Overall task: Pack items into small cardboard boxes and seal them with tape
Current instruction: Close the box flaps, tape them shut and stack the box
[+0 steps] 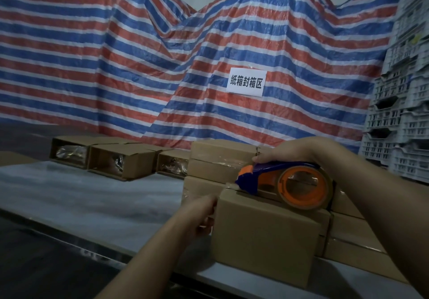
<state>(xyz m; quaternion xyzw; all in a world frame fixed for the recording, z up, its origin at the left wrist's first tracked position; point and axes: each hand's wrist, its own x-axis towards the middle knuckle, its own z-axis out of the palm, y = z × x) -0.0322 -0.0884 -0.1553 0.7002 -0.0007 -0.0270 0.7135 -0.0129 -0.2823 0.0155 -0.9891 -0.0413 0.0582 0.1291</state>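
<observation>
The right hand (299, 151) is curled over the top of a blue-and-orange plastic tape dispenser (285, 182), gripping its handle, with the roll of clear tape sitting toward the wrist and the blue cutting nose pointing away to the left. The dispenser rides on the top face of a closed brown cardboard box (267, 233) that stands at the near edge of the pale grey table (92, 194), directly in front of the person. Its nose sits right at the box's far-left top corner, where a strip of tape seems to fold over the edge.

The left hand (204, 215) is pressed against the left end of the same box, fingers loosely bent against the cardboard, steadying it; I cannot tell whether the fingertips pinch the tape end.

What matters most is the line of the seam: the box's long axis runs left to right between the two hands, and the dispenser lies along it. The right hand holds the tool, the left waits at the end where the tape comes down, so the cut and the smoothing-down probably fall to that end.

Behind the box, touching it, stands a stack of sealed brown cartons (222, 159). Farther left lie open cardboard boxes (120, 161) with shiny wrapped contents.
</observation>
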